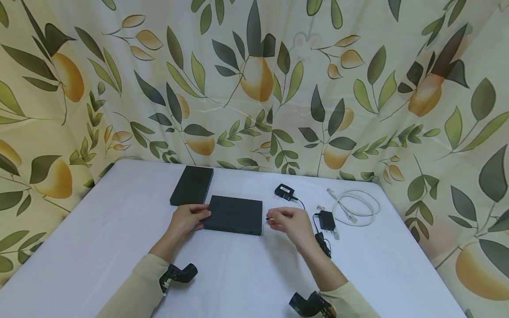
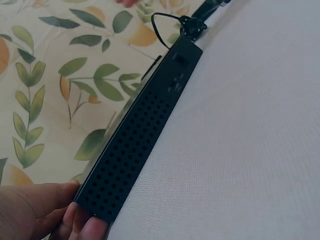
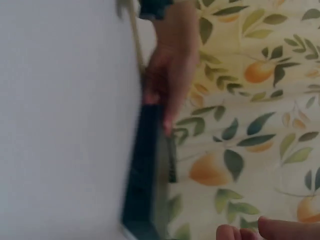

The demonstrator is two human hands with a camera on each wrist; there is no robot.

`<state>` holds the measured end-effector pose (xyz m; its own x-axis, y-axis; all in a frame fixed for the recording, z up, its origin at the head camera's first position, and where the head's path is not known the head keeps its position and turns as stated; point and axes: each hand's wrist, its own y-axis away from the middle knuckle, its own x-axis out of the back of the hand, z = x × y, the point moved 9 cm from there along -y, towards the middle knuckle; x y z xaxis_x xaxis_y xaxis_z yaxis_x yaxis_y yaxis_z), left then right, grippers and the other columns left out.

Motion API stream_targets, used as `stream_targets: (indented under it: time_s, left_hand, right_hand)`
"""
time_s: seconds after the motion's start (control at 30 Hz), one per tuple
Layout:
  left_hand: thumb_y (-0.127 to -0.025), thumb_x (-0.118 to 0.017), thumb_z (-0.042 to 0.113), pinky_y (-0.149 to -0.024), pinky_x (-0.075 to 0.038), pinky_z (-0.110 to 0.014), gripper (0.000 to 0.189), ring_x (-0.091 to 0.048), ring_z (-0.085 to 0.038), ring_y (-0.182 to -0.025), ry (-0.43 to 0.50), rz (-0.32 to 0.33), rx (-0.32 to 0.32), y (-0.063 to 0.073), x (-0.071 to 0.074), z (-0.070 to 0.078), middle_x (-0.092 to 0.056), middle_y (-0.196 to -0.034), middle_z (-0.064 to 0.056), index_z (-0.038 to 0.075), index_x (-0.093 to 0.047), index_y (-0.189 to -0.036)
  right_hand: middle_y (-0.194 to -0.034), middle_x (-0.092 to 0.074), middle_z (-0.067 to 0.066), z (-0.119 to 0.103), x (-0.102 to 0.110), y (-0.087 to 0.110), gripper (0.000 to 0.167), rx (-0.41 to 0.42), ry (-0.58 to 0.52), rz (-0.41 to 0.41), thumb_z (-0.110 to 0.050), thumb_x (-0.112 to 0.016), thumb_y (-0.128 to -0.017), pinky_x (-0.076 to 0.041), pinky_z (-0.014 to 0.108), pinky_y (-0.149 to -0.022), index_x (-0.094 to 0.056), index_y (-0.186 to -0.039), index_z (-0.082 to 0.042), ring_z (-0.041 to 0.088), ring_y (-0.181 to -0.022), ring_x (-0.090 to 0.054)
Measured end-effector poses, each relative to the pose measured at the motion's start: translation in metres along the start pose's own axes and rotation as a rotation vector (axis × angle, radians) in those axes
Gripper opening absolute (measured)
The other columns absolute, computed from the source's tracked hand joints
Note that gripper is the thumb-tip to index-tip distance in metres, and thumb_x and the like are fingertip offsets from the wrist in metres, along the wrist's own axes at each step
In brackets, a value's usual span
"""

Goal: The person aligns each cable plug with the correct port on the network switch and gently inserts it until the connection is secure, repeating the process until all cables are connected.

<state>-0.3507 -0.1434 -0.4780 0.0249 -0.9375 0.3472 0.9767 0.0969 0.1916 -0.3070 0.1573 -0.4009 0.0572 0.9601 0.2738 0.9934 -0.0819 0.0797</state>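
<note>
My left hand (image 1: 188, 219) grips the left edge of a flat black electronic box (image 1: 234, 215), thumb on top and fingers beneath. In the left wrist view, the box (image 2: 135, 135) has a long side full of round holes, with small sockets or switches near its far end. Just right of the box, my right hand (image 1: 291, 224) pinches a small dark cable plug (image 1: 268, 218); its tip points left, apart from the box. In the right wrist view, only the fingertips (image 3: 270, 228) show, and the plug cannot be seen there.
Another flat black box (image 1: 192, 185) lies behind my left hand. To the right are a black power adapter (image 1: 284, 191) with a cord, a second adapter (image 1: 327, 220), a bundled black cord (image 1: 323, 245) and a coiled white network cable (image 1: 374, 213). A patterned curtain (image 1: 254, 119) borders the table.
</note>
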Motion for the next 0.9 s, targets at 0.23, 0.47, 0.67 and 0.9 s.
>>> stream_targets:
  time_s: [0.23,0.47,0.67,0.9]
  left_hand:
    - [-0.088,-0.075,0.016,-0.068,-0.061,-0.026,0.035,-0.066,-0.020,-0.095,0.002,0.002,0.003,-0.001,0.001,-0.001,-0.066,-0.120,-0.019,0.005,-0.070,-0.120]
    - [-0.087,-0.076,0.017,-0.067,-0.061,-0.026,0.034,-0.067,-0.019,-0.093,0.000,-0.006,0.005,0.000,-0.001,-0.002,-0.066,-0.120,-0.018,0.006,-0.071,-0.119]
    - [-0.087,-0.075,0.016,-0.068,-0.061,-0.026,0.034,-0.067,-0.020,-0.093,0.005,-0.003,-0.006,-0.001,-0.001,-0.001,-0.065,-0.122,-0.019,0.005,-0.071,-0.119]
    - [-0.087,-0.075,0.016,-0.068,-0.061,-0.026,0.034,-0.066,-0.018,-0.091,-0.003,0.002,-0.017,-0.001,-0.001,-0.001,-0.065,-0.121,-0.019,0.005,-0.071,-0.119]
  right_hand:
    - [-0.108,-0.072,0.021,-0.022,0.009,-0.044,0.030,0.001,0.153,-0.065,-0.018,-0.063,-0.096,-0.060,0.026,-0.074,-0.069,-0.112,0.007,0.021,-0.085,-0.074]
    - [-0.093,-0.076,0.014,0.001,-0.004,-0.058,0.029,-0.043,0.442,-0.104,-0.022,-0.072,-0.090,-0.059,0.026,-0.068,-0.074,-0.105,0.003,0.019,-0.077,-0.074]
    - [-0.073,-0.075,0.006,0.019,-0.005,-0.055,0.026,-0.037,0.573,-0.066,-0.027,-0.077,-0.085,-0.053,0.030,-0.072,-0.077,-0.096,-0.003,0.013,-0.068,-0.071]
    - [-0.066,-0.071,0.002,0.032,-0.007,-0.049,0.021,-0.042,0.524,-0.022,-0.020,-0.084,-0.077,-0.046,0.020,-0.052,-0.076,-0.087,-0.003,0.010,-0.060,-0.063]
